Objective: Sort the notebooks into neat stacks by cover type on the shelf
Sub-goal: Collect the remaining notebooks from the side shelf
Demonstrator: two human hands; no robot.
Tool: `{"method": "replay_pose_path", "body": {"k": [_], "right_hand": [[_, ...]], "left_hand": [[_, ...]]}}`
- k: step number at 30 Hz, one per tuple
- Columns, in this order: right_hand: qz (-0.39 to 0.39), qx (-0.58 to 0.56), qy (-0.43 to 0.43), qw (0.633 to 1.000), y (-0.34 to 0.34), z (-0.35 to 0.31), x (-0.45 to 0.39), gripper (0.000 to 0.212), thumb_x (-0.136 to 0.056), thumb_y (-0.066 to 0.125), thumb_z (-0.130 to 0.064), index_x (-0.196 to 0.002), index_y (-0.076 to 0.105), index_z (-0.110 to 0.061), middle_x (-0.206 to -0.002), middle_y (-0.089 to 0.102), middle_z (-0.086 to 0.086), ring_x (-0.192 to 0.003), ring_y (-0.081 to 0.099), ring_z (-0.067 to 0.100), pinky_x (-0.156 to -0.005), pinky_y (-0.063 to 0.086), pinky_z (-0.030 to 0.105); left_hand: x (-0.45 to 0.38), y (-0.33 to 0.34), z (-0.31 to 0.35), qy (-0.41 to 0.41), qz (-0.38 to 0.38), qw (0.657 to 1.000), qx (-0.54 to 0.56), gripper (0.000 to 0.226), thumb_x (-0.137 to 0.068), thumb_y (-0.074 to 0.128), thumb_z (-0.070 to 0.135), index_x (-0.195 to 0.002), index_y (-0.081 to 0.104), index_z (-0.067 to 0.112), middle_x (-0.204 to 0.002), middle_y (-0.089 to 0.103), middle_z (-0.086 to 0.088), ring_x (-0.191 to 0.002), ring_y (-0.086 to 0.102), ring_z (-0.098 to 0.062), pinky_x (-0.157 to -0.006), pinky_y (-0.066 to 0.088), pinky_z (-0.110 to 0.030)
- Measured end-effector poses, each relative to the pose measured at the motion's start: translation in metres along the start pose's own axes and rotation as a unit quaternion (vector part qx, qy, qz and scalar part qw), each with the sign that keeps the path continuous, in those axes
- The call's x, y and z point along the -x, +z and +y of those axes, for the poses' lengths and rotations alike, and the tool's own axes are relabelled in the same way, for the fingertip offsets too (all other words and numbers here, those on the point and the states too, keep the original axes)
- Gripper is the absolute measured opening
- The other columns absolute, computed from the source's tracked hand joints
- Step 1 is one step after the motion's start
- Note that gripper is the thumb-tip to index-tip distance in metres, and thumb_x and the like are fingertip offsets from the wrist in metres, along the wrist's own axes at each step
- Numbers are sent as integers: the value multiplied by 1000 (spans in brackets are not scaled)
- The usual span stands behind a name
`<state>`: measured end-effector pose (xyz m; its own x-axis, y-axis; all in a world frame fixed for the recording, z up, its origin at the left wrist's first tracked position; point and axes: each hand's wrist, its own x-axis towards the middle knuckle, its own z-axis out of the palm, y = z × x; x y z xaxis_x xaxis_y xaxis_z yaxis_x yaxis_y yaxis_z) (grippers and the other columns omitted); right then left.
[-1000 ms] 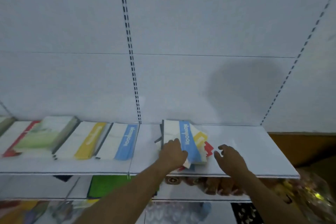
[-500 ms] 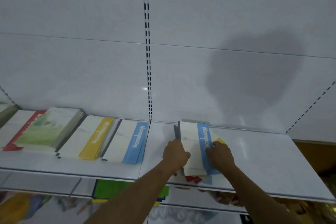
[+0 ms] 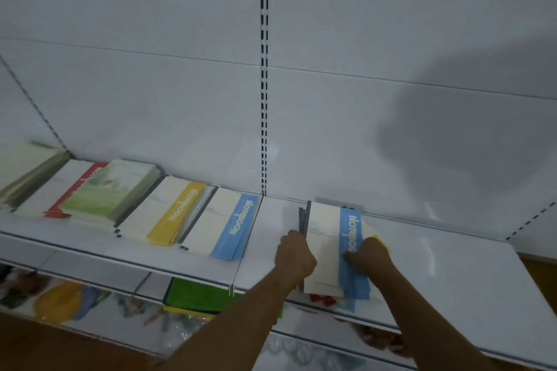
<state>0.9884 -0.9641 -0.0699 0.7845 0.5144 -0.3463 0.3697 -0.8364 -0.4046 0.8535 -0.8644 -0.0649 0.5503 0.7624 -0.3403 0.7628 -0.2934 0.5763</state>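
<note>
**Shelf bay, unsorted pile — both hands now on stack**

White metal shelf point(image 3: 452, 256) against a white back panel, slotted upright point(image 3: 264, 69) at centre frame; head shadow on the panel at right.

Item 1. Mixed pile point(image 3: 334, 250), lower centre-right of frame. Blue-band notebook on top; yellow corner showing at its right edge, red corner and a second blue edge poking out at the near end, dark spines fanned at the left. Near end overhangs the shelf lip.

Item 2. Sorted stacks, lower left of frame, in a row: blue-band stack point(image 3: 223, 226), yellow-band stack point(image 3: 165, 214), green-cover stack point(image 3: 108, 193), red-band stack point(image 3: 72, 187) partly under it.

Change noted. A second ago the right hand point(image 3: 369, 256) hung clear of the pile, beside it; it has since come onto the top cover. The loose fan at the right has drawn in. Judged: the pile is being squared before covers are separated; sorting of this pile not yet begun.

Hand pose. Left hand point(image 3: 295, 256) curled round the spine edge, knuckles up, forearm rising from bottom centre. Right hand fingers bent, pressing down on the blue band; whether the thumb pinches an edge cannot be told.
</note>
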Motion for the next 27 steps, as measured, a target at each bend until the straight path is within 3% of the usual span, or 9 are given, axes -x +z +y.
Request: {"method": "replay_pose_path", "body": {"k": [3, 5, 7, 13, 21, 27], "right_hand": [[-6, -16, -5, 1000, -3, 2, -3, 39, -80, 72, -38, -100, 56, -9, -92, 58, 3, -66, 47, 11, -39, 27, 12], [-14, -29, -17, 999, 1, 6, -5, 43, -81, 71, -36, -106, 54, -6, -98, 59, 6, -72, 49, 13, -46, 34, 15], [-25, -38, -22, 999, 4, 7, -5, 47, -83, 69, -36, -111, 51, -4, -110, 60, 12, -85, 54, 20, -63, 41, 23], [-43, -49, -44, 997, 4, 9, -5, 51, -84, 69, -32, -120, 48, -3, -119, 59, 14, -106, 59, 27, -81, 49, 31], [-86, -58, -56, 993, -4, 8, -12, 47, -87, 66, -29, -121, 46, -3, -122, 58, 15, -108, 58, 27, -79, 47, 29], [-101, -55, -69, 991, -4, 10, -16, 47, -89, 64, -30, -123, 47, -2, -124, 57, 16, -110, 58, 28, -87, 51, 34]], "left_hand": [[-1, 1, 1, -18, -5, 1000, 23, 55, -79, 75, 17, -123, 48, -1, -125, 55, -15, -113, 57, -25, -89, 50, -30], [-1, 0, 2, -29, -18, 999, 37, 42, -76, 77, 14, -111, 58, -1, -116, 63, -14, -104, 63, -24, -79, 52, -27], [-3, -2, 2, -37, -34, 998, 49, 41, -74, 80, 16, -106, 61, -2, -112, 66, -14, -100, 64, -24, -76, 53, -26], [-4, 0, 4, -62, -32, 995, 71, 47, -72, 82, 18, -109, 59, 1, -115, 63, -13, -105, 62, -24, -80, 52, -26], [-3, 3, 13, -81, -10, 996, 30, 38, -76, 78, 14, -107, 60, 1, -114, 64, -14, -102, 64, -25, -78, 54, -29], [-8, -3, 13, -94, -28, 994, 42, 56, -72, 83, 20, -115, 56, -1, -119, 62, -16, -110, 61, -26, -90, 53, -32]]}}
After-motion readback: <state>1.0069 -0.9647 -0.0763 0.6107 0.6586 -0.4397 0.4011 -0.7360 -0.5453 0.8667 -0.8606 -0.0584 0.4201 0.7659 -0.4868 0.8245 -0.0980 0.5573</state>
